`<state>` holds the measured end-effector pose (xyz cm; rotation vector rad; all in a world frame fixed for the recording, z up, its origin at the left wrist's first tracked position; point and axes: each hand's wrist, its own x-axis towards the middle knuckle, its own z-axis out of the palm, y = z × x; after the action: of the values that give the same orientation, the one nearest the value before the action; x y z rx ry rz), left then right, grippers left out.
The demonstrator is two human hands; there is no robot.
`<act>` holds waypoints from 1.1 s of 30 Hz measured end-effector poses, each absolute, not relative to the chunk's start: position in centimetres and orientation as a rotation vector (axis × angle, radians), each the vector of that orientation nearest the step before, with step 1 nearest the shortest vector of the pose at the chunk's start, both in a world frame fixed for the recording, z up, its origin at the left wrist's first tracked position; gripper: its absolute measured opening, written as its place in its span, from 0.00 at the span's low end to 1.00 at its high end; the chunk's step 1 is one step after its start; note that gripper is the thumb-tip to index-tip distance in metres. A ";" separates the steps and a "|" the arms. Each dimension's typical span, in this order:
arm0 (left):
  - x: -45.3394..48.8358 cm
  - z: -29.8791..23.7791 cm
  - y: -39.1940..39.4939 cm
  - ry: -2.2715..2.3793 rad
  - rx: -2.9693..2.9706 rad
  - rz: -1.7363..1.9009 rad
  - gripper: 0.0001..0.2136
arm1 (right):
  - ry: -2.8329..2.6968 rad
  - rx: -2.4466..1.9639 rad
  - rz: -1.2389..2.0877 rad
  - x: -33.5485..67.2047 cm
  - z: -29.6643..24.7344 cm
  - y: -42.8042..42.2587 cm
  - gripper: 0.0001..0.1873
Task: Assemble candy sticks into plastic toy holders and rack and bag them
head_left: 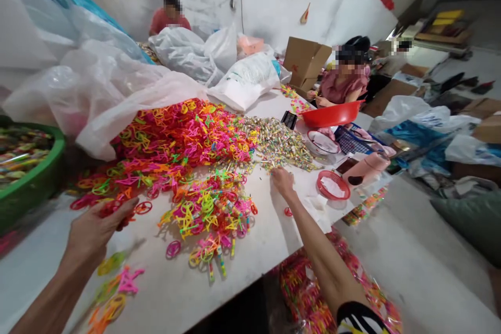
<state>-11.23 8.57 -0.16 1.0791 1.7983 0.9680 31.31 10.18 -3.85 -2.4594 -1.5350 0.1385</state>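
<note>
A big heap of bright plastic toy pieces [176, 141] in pink, orange, yellow and green covers the white table [176, 287]. My left hand [96, 229] rests at the near left edge of the heap, fingers curled over a few red and pink pieces. My right hand [282, 180] reaches far across the table and touches the near edge of a pile of small wrapped candy sticks [279, 143], fingers bent down into them. A smaller mixed pile of plastic pieces and sticks [211, 214] lies between my two hands.
A green basin [37, 182] of sticks stands at the left. Large plastic bags [117, 94] lie behind the heap. A red bowl [332, 113], red baskets [332, 185] and a pink cup [366, 169] sit at the right. Two people sit at the far side. A bag of packed toys [313, 292] lies below the table edge.
</note>
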 end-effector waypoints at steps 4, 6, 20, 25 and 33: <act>-10.1 -0.2 6.5 1.404 0.425 1.038 0.19 | -1.627 -2.464 0.198 29.1 -4.0 11.0 0.16; -9.7 -0.4 5.3 1.336 0.311 0.962 0.19 | -1.628 -2.455 0.225 28.7 -3.6 10.9 0.15; -4.1 0.5 1.0 0.935 0.905 0.769 0.07 | -0.893 -1.134 1.497 14.3 0.4 1.6 0.11; -3.4 0.7 0.3 0.831 0.780 0.762 0.08 | -0.762 -1.085 1.607 13.0 0.7 -0.1 0.12; -3.8 0.7 -0.2 0.790 0.734 0.780 0.06 | -0.747 -1.082 1.653 13.5 0.7 -0.5 0.09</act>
<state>-3.83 -0.15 0.71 0.7344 0.7898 0.7797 13.54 -0.50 0.69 -1.0819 -0.7468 1.6526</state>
